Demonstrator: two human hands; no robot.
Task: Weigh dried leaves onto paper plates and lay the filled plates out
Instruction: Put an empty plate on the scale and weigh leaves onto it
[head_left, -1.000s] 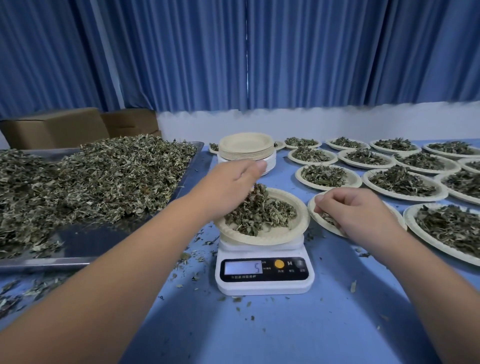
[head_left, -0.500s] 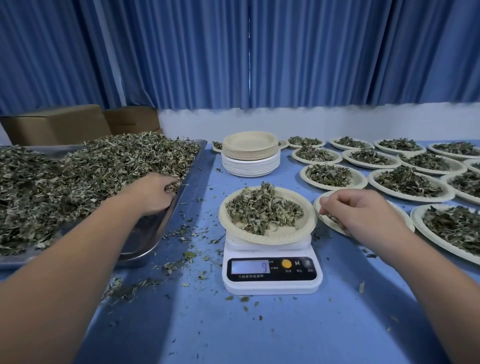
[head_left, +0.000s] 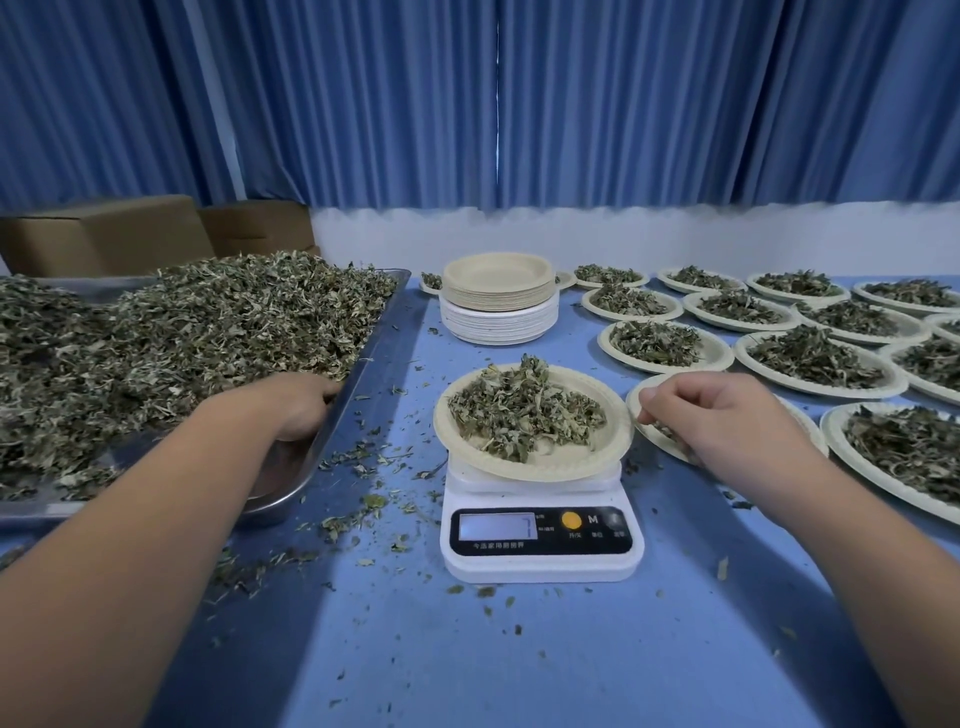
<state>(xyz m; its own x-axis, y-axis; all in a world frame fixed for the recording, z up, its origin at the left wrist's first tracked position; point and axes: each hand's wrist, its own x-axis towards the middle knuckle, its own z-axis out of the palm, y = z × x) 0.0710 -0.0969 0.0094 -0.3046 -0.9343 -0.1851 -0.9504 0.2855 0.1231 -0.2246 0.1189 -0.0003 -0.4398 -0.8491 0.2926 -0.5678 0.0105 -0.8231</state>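
Observation:
A paper plate (head_left: 621, 441) heaped with dried leaves (head_left: 524, 410) sits on a white digital scale (head_left: 540, 564), whose display shows a single digit. My left hand (head_left: 301, 405) is inside the metal tray (head_left: 366, 358), fingers curled into the near edge of the big leaf pile (head_left: 182, 338). My right hand (head_left: 722, 415) hovers over another plate (head_left: 635, 410) just right of the scale, fingers curled around a few leaves. A stack of empty plates (head_left: 498, 301) stands behind the scale.
Several filled plates (head_left: 810, 358) lie in rows across the right of the blue table (head_left: 519, 665). Leaf crumbs are scattered between tray and scale. Cardboard boxes (head_left: 104, 234) stand behind the tray, with a blue curtain beyond.
My left hand left the plate on the scale, swung left to the tray and now digs into the leaf pile. The scale reading changed. My right hand stayed where it was.

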